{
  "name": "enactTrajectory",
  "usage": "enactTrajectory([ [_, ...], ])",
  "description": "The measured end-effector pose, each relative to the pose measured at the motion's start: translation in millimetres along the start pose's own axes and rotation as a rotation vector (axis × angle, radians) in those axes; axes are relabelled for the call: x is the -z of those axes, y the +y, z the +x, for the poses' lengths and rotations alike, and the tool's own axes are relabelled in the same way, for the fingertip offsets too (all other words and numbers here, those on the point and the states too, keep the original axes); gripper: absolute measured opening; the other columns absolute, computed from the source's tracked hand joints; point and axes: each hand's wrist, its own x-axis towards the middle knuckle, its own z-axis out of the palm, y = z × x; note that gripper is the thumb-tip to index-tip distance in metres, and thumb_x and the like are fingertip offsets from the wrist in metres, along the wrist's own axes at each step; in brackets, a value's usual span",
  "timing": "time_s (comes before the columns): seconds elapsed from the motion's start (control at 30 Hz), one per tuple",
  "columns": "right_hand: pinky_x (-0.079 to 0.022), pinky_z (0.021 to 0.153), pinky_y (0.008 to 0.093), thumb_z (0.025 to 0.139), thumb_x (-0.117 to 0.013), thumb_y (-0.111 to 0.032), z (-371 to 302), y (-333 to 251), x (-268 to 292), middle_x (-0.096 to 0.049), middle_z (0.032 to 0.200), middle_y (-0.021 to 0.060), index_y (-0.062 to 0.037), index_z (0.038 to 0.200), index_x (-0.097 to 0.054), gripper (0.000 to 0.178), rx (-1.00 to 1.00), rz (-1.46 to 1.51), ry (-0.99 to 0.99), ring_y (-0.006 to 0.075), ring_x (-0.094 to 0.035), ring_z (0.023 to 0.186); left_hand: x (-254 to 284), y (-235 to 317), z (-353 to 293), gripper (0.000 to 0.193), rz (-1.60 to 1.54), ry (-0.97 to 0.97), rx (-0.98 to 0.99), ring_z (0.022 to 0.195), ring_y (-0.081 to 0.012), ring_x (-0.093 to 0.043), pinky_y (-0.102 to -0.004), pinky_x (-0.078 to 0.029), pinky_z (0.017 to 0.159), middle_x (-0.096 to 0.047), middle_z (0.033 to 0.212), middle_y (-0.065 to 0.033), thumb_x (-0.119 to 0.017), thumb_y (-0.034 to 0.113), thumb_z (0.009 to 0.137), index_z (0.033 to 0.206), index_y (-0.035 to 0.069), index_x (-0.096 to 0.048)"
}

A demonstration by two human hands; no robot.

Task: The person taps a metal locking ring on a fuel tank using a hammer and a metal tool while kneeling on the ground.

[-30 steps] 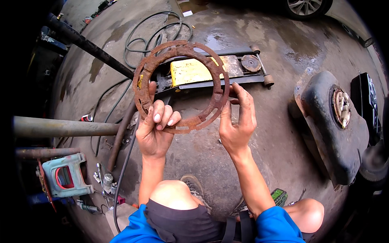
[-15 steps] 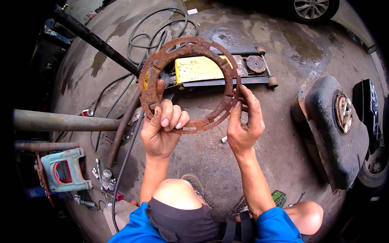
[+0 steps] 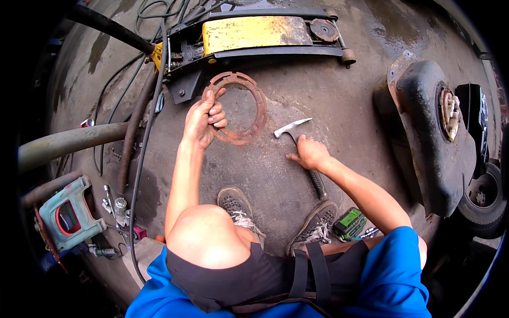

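Observation:
A rusty flat metal ring [image 3: 260,110] with slots along its rim is held up in front of me. My left hand [image 3: 201,123] is closed around its left side, thumb on the near face. Lower and to the right, my right hand [image 3: 312,155] grips a hammer [image 3: 292,127] by the upper handle, just below the head. The hammer has a pale metal head with a pointed end, and its dark grip [image 3: 318,184] reaches down toward my right shoe. It is at or close to the floor; whether it touches, I cannot tell.
A yellow and black floor jack [image 3: 257,36] lies beyond the ring. At right are a black metal tank [image 3: 432,138] and a wheel [image 3: 482,199]. Left are pipes [image 3: 74,146], a hose [image 3: 139,175], a pale blue stool [image 3: 71,214] and small tools. A green case [image 3: 350,223] sits beside my right shoe.
My right hand has let go of the ring and moved down to the hammer, closing on its handle. My left hand has lowered the ring. The view has tilted further down.

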Motion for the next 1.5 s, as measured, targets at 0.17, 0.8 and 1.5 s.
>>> enactTrajectory([
  [0.17, -0.055, 0.088, 0.0486, 0.088, -0.071, -0.024, -15, 26, -47, -0.056, 0.115, 0.0258, 0.0082, 0.113, -0.052, 0.045, -0.034, 0.106, 0.250, 0.0424, -0.059, 0.109, 38, -49, 13, 0.027, -0.025, 0.127, 0.226, 0.053, -0.0036, -0.033, -0.0223, -0.030, 0.050, -0.035, 0.066, 0.0068, -0.048, 0.023, 0.107, 0.118, -0.001, -0.055],
  [0.8, -0.047, 0.059, 0.0354, 0.103, -0.059, -0.028, -65, 25, 10, -0.055, 0.067, 0.0105, -0.0043, 0.111, -0.059, 0.025, 0.235, 0.716, 0.420, 0.0206, -0.052, 0.059, -34, -98, -22, 0.033, 0.272, 0.247, 0.078, 0.048, -0.0018, -0.027, -0.0209, -0.023, 0.042, -0.031, 0.063, 0.0084, -0.048, 0.027, 0.107, 0.122, -0.001, -0.055],
  [1.5, -0.047, 0.056, 0.0418, 0.101, -0.060, -0.024, -47, -2, -26, -0.057, 0.066, 0.0244, 0.0006, 0.099, -0.054, 0.025, 0.114, 0.809, 0.470, 0.0417, -0.056, 0.057, -35, -98, -21, 0.032, 0.324, 0.287, 0.046, 0.049, -0.0029, -0.027, -0.0216, -0.024, 0.042, -0.031, 0.065, 0.0074, -0.049, 0.024, 0.106, 0.122, -0.002, -0.056],
])
